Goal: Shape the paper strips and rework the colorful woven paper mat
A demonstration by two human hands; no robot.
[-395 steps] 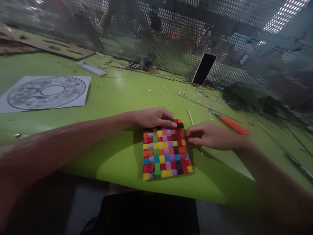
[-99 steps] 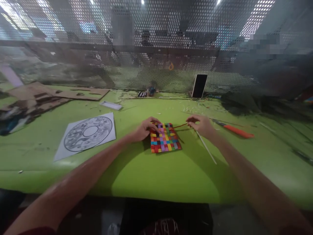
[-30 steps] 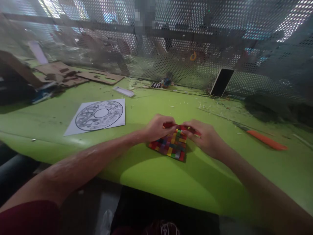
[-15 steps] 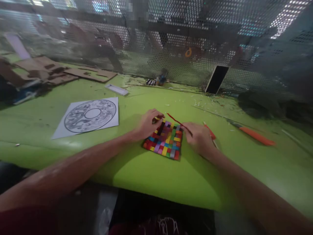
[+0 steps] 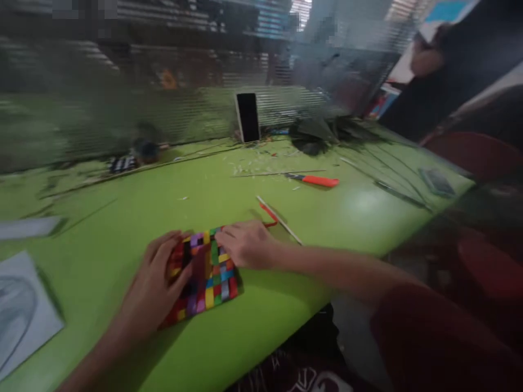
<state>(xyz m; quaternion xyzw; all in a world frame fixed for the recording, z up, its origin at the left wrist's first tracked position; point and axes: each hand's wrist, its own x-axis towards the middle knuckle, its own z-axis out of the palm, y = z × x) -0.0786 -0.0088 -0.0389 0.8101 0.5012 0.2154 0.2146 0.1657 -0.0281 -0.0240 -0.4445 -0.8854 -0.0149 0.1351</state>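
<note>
A small square mat woven from many-coloured strips [image 5: 210, 298] lies on the green table, its weave of red, yellow, purple, blue and green. My left hand [image 5: 157, 283] is closed over its left side, thumb across the top, fingers along the far left edge. At the far right corner, my right hand [image 5: 251, 244] presses its bent fingers together on the weave. A thin red strip [image 5: 269, 224] sticks out past the right knuckles; the rest is hidden under the hand. Just beyond lie a thin pale stick [image 5: 281, 222] and a red piece [image 5: 266, 210] against it.
An orange-handled knife [image 5: 320, 181] lies farther back among pale scraps. A phone-like dark panel [image 5: 248, 117] leans on the mesh partition. Printed paper [image 5: 28, 310] and a white tray [image 5: 30, 227] are at left. Dark leaf-like material [image 5: 312, 133] spreads at back right.
The view has swung right, so everything sits farther left. My right hand has come down onto the mat's corner, and the red strip it held up is now mostly covered. My left hand covers more of the mat.
</note>
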